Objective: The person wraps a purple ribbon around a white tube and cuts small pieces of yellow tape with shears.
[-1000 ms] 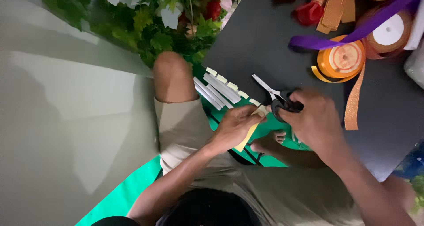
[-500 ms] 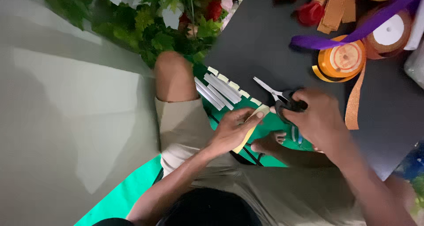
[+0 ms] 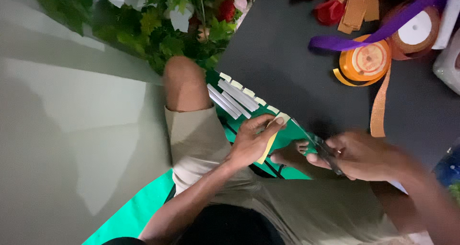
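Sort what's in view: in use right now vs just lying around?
In use: left hand holding a pale yellow strip; right hand working scissors.

Lying about: orange ribbon spool, purple ribbon, cut white strips, leafy flower arrangement.

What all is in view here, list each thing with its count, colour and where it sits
paper strip: one, pale yellow, pinched in left hand
scissors: one, dark, in right hand, at the strip's far end
cut strips: several, white, by the knee
green sheet: one, under the legs
ribbon spools: two, orange and gold, top right
purple ribbon: one, across the spools
foliage: green, with white and red flowers, top
left hand: centre
right hand: blurred, right
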